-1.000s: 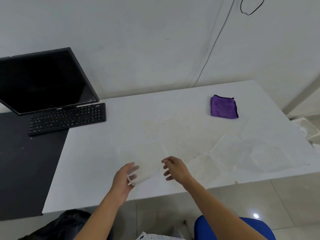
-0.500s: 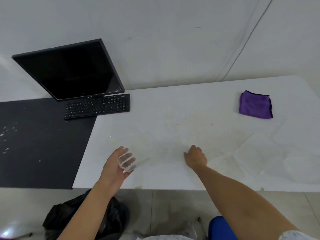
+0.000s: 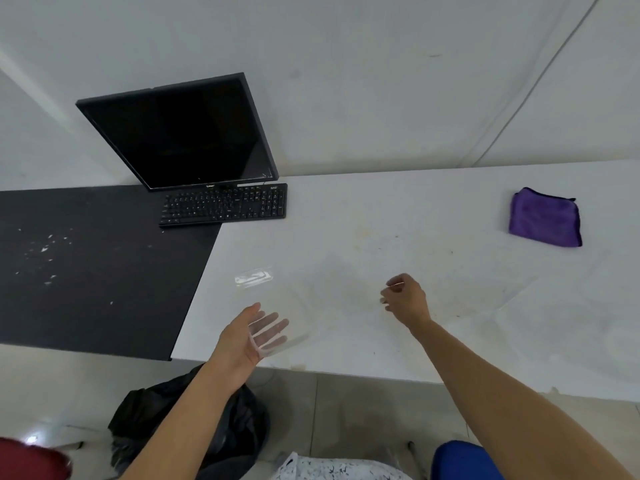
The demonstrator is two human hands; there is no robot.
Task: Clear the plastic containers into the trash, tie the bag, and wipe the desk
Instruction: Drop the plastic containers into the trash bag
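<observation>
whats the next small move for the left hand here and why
Probably bring the left hand back past the front edge of the desk and down over the black trash bag, then let go. Its grip already holds a clear plastic container near that edge, and the bag sits on the floor just below.

Left hand (image 3: pixel 240 339) grips a clear container (image 3: pixel 292 338) at the desk (image 3: pixel 346 220) edge — right hand (image 3: pixel 407 301) curled nearby; black bag (image 3: pixel 249 424) below.
</observation>
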